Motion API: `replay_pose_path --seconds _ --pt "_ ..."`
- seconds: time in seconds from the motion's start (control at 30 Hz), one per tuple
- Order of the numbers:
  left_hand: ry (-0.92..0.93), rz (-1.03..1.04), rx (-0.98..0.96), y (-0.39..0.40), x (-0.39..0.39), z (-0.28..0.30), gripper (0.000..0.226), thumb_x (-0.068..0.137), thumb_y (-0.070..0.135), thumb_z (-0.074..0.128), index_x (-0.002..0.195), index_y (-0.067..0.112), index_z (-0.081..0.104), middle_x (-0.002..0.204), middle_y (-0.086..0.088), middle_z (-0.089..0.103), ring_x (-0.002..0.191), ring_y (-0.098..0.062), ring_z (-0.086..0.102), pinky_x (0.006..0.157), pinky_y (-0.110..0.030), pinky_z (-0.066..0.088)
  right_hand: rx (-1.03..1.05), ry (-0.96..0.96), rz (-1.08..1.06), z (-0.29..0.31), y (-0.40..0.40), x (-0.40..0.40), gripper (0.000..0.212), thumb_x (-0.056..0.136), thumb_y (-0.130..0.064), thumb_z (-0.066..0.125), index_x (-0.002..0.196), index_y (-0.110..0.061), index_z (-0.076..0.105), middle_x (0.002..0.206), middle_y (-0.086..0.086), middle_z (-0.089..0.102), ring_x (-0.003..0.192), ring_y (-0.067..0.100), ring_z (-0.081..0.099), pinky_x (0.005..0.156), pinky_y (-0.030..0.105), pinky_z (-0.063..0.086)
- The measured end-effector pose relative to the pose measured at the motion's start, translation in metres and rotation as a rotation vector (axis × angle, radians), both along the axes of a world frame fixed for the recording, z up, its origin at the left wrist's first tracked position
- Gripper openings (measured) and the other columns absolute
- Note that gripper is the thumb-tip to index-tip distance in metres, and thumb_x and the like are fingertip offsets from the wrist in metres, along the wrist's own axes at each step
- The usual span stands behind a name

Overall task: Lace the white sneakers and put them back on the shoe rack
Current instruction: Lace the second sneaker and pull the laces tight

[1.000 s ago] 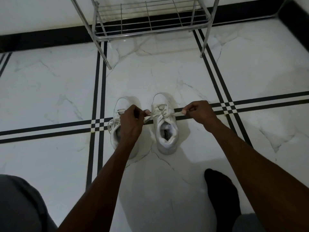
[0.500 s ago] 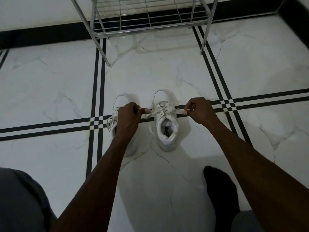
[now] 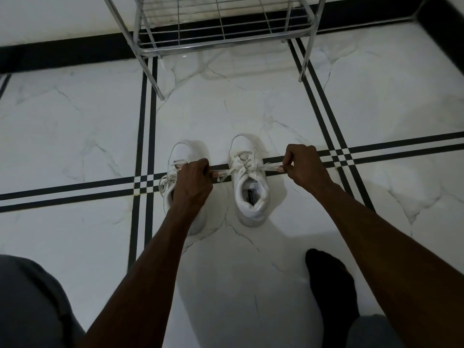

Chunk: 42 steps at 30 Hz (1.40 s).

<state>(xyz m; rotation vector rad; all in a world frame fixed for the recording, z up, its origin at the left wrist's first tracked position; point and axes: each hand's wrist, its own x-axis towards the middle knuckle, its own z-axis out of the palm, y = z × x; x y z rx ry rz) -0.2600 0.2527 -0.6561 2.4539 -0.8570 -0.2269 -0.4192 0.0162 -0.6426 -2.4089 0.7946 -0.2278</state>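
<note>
Two white sneakers stand side by side on the marble floor, toes pointing away from me. The right sneaker (image 3: 248, 187) is laced, and its lace (image 3: 270, 167) stretches out flat to both sides. My left hand (image 3: 192, 183) pinches the left lace end and covers the middle of the left sneaker (image 3: 181, 153). My right hand (image 3: 303, 164) pinches the right lace end, just right of the shoe. The left sneaker's own lace hangs loose at its left side. The chrome wire shoe rack (image 3: 221, 26) stands beyond the shoes at the top of the view.
White marble tiles with black double stripes (image 3: 401, 149) cover the floor. A rack leg (image 3: 157, 79) stands ahead of the left sneaker, another (image 3: 305, 61) at the right. My foot in a black sock (image 3: 329, 280) rests at lower right, my grey-clad knee (image 3: 27, 302) at lower left.
Both hands still hold the lace ends taut. The right hand has shifted slightly outward. The view has tilted a little, so shoes and rack sit marginally higher in the frame.
</note>
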Motion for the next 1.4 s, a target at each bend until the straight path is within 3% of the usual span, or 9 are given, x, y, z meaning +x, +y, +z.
replay_pose_path --seconds 0.1,0.3,0.5,0.73,0.93,1.07,1.17,1.3,1.4 --pt "0.005 0.0 0.011 -0.001 -0.001 0.002 0.014 0.095 0.007 0.063 0.082 0.002 0.064 0.077 -0.015 0.071 0.069 -0.032 0.066 0.069 -0.05 0.06 -0.075 -0.001 0.047 -0.004 -0.001 0.002 0.013 0.075 -0.002 0.081 0.077 -0.006 0.068 0.073 0.009 0.073 0.07 0.02 0.068 0.066 0.031 0.055" --pt "-0.002 -0.033 0.069 0.0 -0.006 0.002 0.007 0.092 0.001 0.063 0.086 0.004 0.062 0.08 -0.014 0.07 0.073 -0.031 0.066 0.071 -0.048 0.06 -0.182 0.086 0.099 -0.016 -0.004 0.002 0.009 0.074 0.003 0.075 0.075 -0.006 0.076 0.079 0.013 0.075 0.076 0.025 0.068 0.068 0.023 0.038" --pt "-0.066 -0.06 0.105 0.001 -0.014 0.0 0.008 0.087 -0.003 0.061 0.087 0.005 0.059 0.078 -0.016 0.068 0.069 -0.034 0.062 0.067 -0.049 0.057 -0.18 0.062 0.086 -0.017 -0.003 -0.001 0.003 0.075 0.0 0.077 0.077 -0.002 0.078 0.081 0.014 0.078 0.079 0.029 0.073 0.076 0.023 0.046" --pt "-0.067 -0.059 0.144 0.002 -0.014 0.0 0.007 0.088 0.002 0.06 0.093 0.007 0.058 0.08 -0.016 0.069 0.069 -0.034 0.062 0.067 -0.046 0.057 -0.197 0.005 0.05 -0.023 -0.004 -0.005 0.006 0.074 0.002 0.077 0.073 -0.003 0.078 0.077 0.013 0.077 0.075 0.028 0.073 0.073 0.021 0.046" --pt "-0.064 -0.056 0.189 -0.001 -0.015 0.004 0.01 0.087 0.004 0.061 0.095 0.007 0.058 0.082 -0.016 0.069 0.071 -0.035 0.063 0.069 -0.048 0.058 -0.147 0.149 -0.006 -0.033 -0.005 0.0 0.009 0.082 -0.001 0.072 0.089 0.003 0.078 0.089 0.018 0.077 0.085 0.03 0.072 0.072 0.02 0.042" --pt "-0.055 -0.027 0.171 0.0 -0.017 0.006 0.004 0.09 0.005 0.06 0.093 0.006 0.058 0.082 -0.016 0.069 0.07 -0.034 0.063 0.067 -0.048 0.058 -0.153 0.131 -0.006 -0.028 -0.004 0.002 0.008 0.081 0.0 0.071 0.082 0.002 0.078 0.084 0.017 0.077 0.08 0.03 0.073 0.071 0.028 0.052" --pt "-0.032 -0.019 0.096 -0.001 -0.014 0.011 0.007 0.095 0.008 0.063 0.091 0.004 0.058 0.082 -0.017 0.069 0.07 -0.033 0.063 0.066 -0.05 0.057 0.085 0.152 -0.059 -0.015 0.001 0.003 0.015 0.079 -0.006 0.079 0.093 -0.003 0.077 0.088 0.014 0.075 0.086 0.03 0.072 0.07 0.028 0.052" --pt "-0.09 -0.022 -0.051 0.003 -0.006 0.022 0.021 0.095 0.024 0.07 0.105 0.006 0.064 0.101 -0.013 0.069 0.098 -0.03 0.058 0.077 -0.041 0.052 0.928 0.198 -0.065 0.011 0.009 0.005 0.06 0.077 -0.024 0.085 0.13 -0.018 0.058 0.114 0.011 0.07 0.103 0.023 0.069 0.078 0.036 0.061" --pt "-0.103 0.146 -0.088 0.019 0.007 0.024 0.037 0.096 0.035 0.067 0.123 0.011 0.064 0.126 -0.011 0.065 0.12 -0.032 0.052 0.096 -0.043 0.045 1.034 0.298 0.048 0.014 0.021 0.007 0.083 0.067 -0.034 0.091 0.138 -0.03 0.05 0.127 0.0 0.064 0.114 0.022 0.066 0.086 0.048 0.061"
